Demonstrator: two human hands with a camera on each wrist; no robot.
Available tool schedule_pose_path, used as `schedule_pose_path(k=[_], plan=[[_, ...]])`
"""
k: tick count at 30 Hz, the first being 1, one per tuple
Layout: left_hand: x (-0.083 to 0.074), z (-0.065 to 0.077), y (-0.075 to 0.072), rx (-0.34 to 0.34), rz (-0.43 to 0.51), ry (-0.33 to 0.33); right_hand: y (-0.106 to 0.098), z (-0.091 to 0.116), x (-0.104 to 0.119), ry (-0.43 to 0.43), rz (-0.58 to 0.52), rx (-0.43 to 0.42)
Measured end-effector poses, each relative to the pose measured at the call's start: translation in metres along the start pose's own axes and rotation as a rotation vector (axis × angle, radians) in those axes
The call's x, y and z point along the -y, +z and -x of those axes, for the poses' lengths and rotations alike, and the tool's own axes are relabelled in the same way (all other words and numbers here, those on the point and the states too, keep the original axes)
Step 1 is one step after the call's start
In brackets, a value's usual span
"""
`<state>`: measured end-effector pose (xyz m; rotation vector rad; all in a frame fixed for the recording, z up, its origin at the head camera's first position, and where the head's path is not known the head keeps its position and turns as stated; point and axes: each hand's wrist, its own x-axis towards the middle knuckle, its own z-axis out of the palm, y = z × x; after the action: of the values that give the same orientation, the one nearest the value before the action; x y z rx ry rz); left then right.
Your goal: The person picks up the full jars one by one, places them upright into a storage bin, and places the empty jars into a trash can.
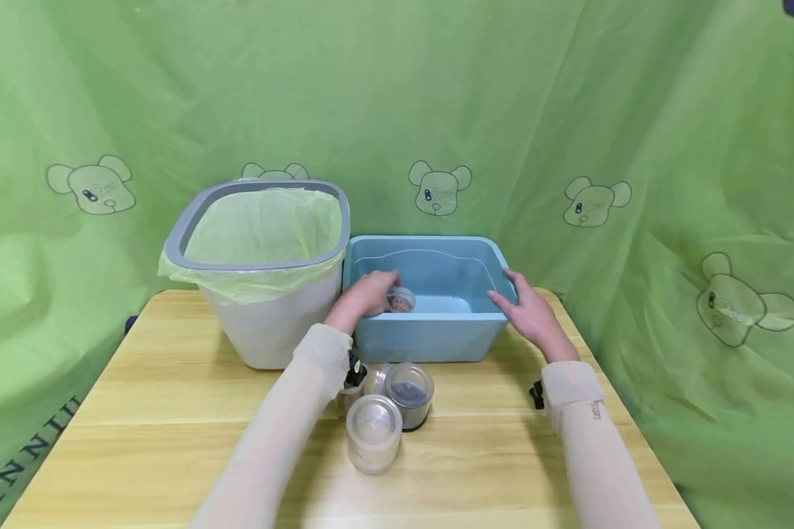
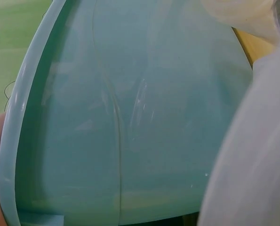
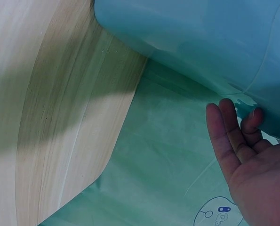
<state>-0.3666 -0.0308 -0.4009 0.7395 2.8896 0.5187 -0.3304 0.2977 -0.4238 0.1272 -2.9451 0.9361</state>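
Two hands work at a blue bin (image 1: 422, 339) at the centre of the frame. The left hand (image 1: 369, 292) reaches over its front rim near the left corner, and its grip is curled, closed about a small clear jar (image 1: 401, 301) with brownish contents. That jar is inside the bin, in the lower left of its opening. The right hand (image 1: 536, 316) is at the bin's right rim; its grip is narrow there, thumb over the inner side and the other fingers outside, holding the rim. In the right wrist view, three of those fingers stretch beside the outer wall.

Below the bin, near the lower centre of the frame, a clear lidded jar (image 1: 373, 435) stands on the wooden surface (image 1: 483, 470), with a dark-filled jar (image 1: 409, 400) just behind it to the right. More clear containers (image 1: 376, 380) cluster beside them, partly hidden by the left wrist; their number cannot be told.

A white trash can (image 1: 265, 334) stands left of centre, close beside the bin, its grey rim (image 1: 265, 266) folded over with a pale green liner (image 1: 258, 228). Green cloth (image 1: 344, 88) with mouse-head drawings (image 1: 439, 192) fills the upper frame and both sides.
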Motion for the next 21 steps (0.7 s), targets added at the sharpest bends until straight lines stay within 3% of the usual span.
schedule_pose_path(k=[11, 21], plan=[[-0.0026, 0.0016, -0.0010, 0.014, -0.058, -0.029, 0.0000, 0.0015, 0.0013, 0.004, -0.006, -0.006], [-0.0049, 0.0029, -0.0018, 0.015, -0.045, -0.063, -0.0013, 0.0025, 0.0024, 0.009, -0.006, -0.008]])
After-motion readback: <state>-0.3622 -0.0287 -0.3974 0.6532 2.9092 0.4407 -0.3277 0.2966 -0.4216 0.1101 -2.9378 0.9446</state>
